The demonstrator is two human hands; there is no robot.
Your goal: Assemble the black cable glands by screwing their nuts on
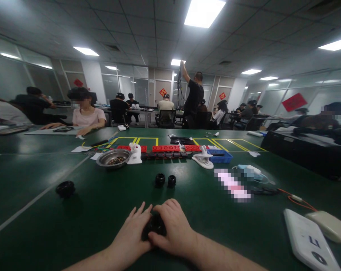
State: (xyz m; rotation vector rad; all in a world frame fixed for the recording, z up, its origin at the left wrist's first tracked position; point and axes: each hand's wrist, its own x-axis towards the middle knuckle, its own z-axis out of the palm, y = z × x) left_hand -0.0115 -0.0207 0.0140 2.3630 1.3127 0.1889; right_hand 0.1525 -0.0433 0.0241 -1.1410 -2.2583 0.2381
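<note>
At the front edge of the green table, my two hands meet around a black round plastic fitting (156,224). My right hand (177,226) curls over its right side, with the thumb across the near side. Against the left side lies my left hand (133,229), thumb and index finger about the fitting and the other fingers spread forward. Much of the fitting is hidden by the hands. Beyond them stand two similar black ribbed fittings, a larger one (160,180) and a smaller one (172,181). Another black fitting (65,189) lies off to the left.
A metal bowl (102,162) of small brass-coloured parts, red trays (166,148), white clamps (203,160) and a blue bin (225,156) line the back. At right lie a white device (308,241) and a beige case (328,226). A co-worker (88,113) sits opposite.
</note>
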